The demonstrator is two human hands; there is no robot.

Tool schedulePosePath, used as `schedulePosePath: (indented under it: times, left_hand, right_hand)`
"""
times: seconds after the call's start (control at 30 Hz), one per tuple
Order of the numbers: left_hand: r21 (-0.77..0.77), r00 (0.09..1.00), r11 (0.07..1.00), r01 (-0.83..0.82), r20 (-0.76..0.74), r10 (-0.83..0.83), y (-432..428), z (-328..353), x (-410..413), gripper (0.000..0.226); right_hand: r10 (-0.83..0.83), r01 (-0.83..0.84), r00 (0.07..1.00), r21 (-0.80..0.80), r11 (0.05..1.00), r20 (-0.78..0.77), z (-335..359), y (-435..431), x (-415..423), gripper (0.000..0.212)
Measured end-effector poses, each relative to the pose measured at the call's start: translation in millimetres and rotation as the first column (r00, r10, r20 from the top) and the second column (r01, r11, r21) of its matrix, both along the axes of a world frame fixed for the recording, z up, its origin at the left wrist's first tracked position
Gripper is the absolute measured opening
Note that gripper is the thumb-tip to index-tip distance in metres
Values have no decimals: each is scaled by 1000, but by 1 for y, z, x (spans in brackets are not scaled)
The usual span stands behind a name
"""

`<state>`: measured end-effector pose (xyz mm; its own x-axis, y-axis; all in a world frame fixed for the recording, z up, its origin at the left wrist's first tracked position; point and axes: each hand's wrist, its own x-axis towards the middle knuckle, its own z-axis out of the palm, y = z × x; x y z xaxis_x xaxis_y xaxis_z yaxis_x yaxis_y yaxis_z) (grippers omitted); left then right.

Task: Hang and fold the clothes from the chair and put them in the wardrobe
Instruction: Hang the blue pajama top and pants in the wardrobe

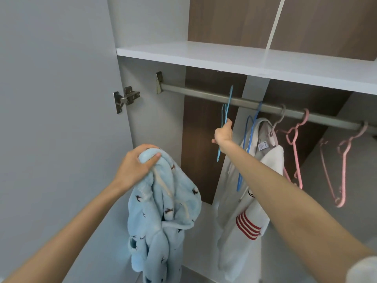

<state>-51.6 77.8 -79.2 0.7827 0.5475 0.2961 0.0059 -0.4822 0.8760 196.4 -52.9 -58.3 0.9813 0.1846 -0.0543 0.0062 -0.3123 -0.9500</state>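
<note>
My left hand (135,165) grips the top of a light blue fleece hooded garment (163,217) with small dark bird prints; it hangs down in front of the open wardrobe. My right hand (223,134) reaches into the wardrobe and holds a light blue hanger (226,111) just in front of the metal rail (255,106). A white garment with red stripes (244,201) hangs on a darker blue hanger (247,137) to the right of my right hand.
Pink hangers (294,152) hang bare on the rail at right. A white shelf (224,58) runs above the rail. The open grey wardrobe door (57,99) with its hinge (126,98) stands at left.
</note>
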Motion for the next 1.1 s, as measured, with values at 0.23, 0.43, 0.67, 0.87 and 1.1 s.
schedulePosePath:
  times: [0.23,0.43,0.67,0.87,1.1]
  left_hand:
    - [-15,999,1000,7,-34,-7,5,-2,-11,12]
    - [-10,997,999,54,-60,-54,5,1,-38,13]
    - [46,986,987,157,-63,-153,-10,0,-75,10]
    - [74,980,978,193,-64,-189,-27,-17,-107,8]
    - [134,964,962,239,-147,-220,-45,-29,-126,8]
  right_hand:
    - [-42,42,999,-27,999,1,11,-24,-17,61]
    - [-13,15,1000,-92,996,15,4,-59,-63,59]
    - [31,12,968,-171,985,248,-6,-124,-181,29]
    - [51,-7,938,-128,992,344,-6,-185,-317,14]
    - [54,-14,988,-264,964,146,-15,-245,-404,20]
